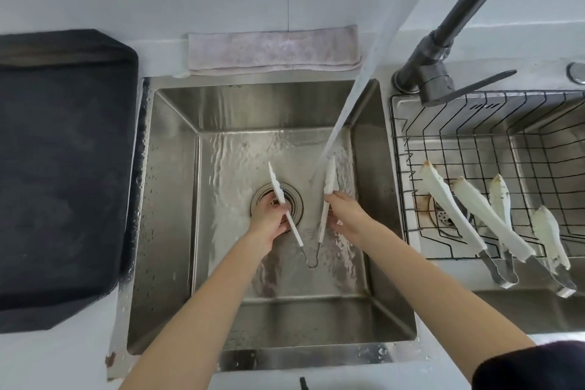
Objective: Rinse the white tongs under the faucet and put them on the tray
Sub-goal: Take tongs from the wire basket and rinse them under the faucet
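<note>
1. The dark grey faucet [449,32] is cut off at the top edge, so only its spout end, sloping neck, base and lever show. The flat black tray [63,168] on the white counter runs out of view at the left. A dark sleeve covers the right forearm at the lower right corner.
2. The round drain [294,199] in the steel sink [171,199] is partly hidden behind the left hand. How the fingertips sit on the far sides of the tong arms cannot be made out.
3. A folded pale pink cloth [275,51] lies on the ledge behind the sink. To the right, a black wire rack [474,136] sits in a second basin and holds other white tongs with stained tips [474,215], their metal ends hanging over the near rim.
4. The white tongs with a metal hinge loop [327,196] are held over the sink floor, spread into a V, hinge toward the person. The stream of water [364,73] lands at the tip of the right arm.
5. The left hand [269,218] is closed around the left arm of the tongs; the right hand [345,215] pinches the right arm, fingers curled narrowly.
</note>
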### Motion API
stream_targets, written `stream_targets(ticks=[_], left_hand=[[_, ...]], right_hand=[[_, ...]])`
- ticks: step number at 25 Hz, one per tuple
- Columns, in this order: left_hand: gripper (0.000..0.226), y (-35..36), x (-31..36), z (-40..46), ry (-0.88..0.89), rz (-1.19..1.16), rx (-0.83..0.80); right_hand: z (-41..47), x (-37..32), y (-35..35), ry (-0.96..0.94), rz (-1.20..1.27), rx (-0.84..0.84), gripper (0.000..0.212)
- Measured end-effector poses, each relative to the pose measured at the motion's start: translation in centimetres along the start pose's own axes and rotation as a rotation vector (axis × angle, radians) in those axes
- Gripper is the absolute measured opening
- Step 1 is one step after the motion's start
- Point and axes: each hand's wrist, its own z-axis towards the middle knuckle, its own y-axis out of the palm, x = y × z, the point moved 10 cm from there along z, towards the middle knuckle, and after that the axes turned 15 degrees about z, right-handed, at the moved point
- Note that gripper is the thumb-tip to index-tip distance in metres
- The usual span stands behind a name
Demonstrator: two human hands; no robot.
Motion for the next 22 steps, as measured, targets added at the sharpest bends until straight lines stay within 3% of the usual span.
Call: stream_targets(ticks=[2, 11, 15, 22], left_hand=[[0.040, 0.4, -0.9, 0.6, -0.030, 0.010, -0.004], [0.046, 1.7, -2.2, 1.1, -0.065, 0.090, -0.125], [0.030, 1.6, -2.5, 0.9, -0.064, 0.143, -0.130], [0.058, 0.8, 0.6, -2.2, 0.115, 0.529, -0.078]], right_hand=[[0.4, 0.6, 0.0, 0.006, 0.006, 0.011, 0.029], [-0.8, 0.8, 0.0, 0.008, -0.096, 0.019, 0.046], [-0.9, 0.8, -0.1, -0.017, -0.185, 0.008, 0.047], [-2.8, -1.0, -0.1, -0.181, -0.529, -0.002, 0.058]])
